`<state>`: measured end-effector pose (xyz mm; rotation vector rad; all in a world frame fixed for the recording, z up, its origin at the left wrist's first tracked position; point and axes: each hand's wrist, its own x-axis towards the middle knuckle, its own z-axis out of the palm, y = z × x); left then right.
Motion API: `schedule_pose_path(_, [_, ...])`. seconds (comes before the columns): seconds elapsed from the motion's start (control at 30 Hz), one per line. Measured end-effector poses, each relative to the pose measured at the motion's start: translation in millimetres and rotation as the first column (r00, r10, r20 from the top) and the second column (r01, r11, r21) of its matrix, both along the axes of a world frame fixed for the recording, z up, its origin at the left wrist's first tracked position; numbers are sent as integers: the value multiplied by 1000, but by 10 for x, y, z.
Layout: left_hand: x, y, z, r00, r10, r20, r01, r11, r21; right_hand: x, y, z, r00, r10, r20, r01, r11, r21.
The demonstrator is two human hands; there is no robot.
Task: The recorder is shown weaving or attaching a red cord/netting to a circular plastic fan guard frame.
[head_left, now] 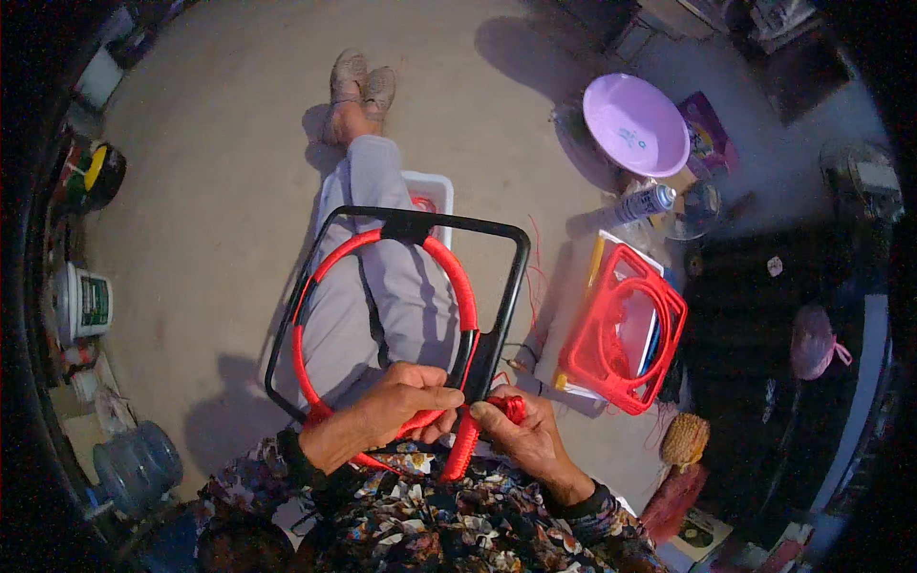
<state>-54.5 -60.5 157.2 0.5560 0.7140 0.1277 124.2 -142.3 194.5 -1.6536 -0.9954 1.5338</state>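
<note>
Across my lap lies a black frame (521,258) with rounded corners and a ring (460,272) inside it. Red cord is wound around most of the ring; a black stretch on its right side is only partly covered. My left hand (396,406) is closed in a pinch beside that black stretch, apparently on the cord, though its fingertips hide most of it. A small bundle of red cord (514,409) is gripped in my right hand (530,437), whose thumb presses by the wrapped lower part of the ring. The two hands nearly touch.
At right, a finished-looking red frame (583,358) leans on a box. Beyond it are a spray can (648,202) and a purple basin (630,110). A white bin (439,191) stands by my legs. A bucket (91,303) and water jug (143,468) line the left.
</note>
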Motion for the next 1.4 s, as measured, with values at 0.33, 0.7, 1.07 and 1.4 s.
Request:
schedule_pose_path(0.33, [53, -51, 81, 997, 62, -57, -61, 998, 9, 298, -73, -42, 954, -18, -299, -56, 970, -236])
schedule_pose_path(0.7, [65, -93, 42, 997, 76, 9, -76, 995, 57, 385, -166, -214, 863, -247, -441, 126, 950, -285])
schedule_pose_path(1.07, [61, -141, 160, 990, 141, -4, -138, 978, 157, 571, -480, -308, 923, -305, -235, 315, 949, 4])
schedule_pose_path(1.4, [17, -197, 274, 991, 129, -34, -119, 973, 199, 561, 169, -94, 989, -54, 141, 33, 989, 145])
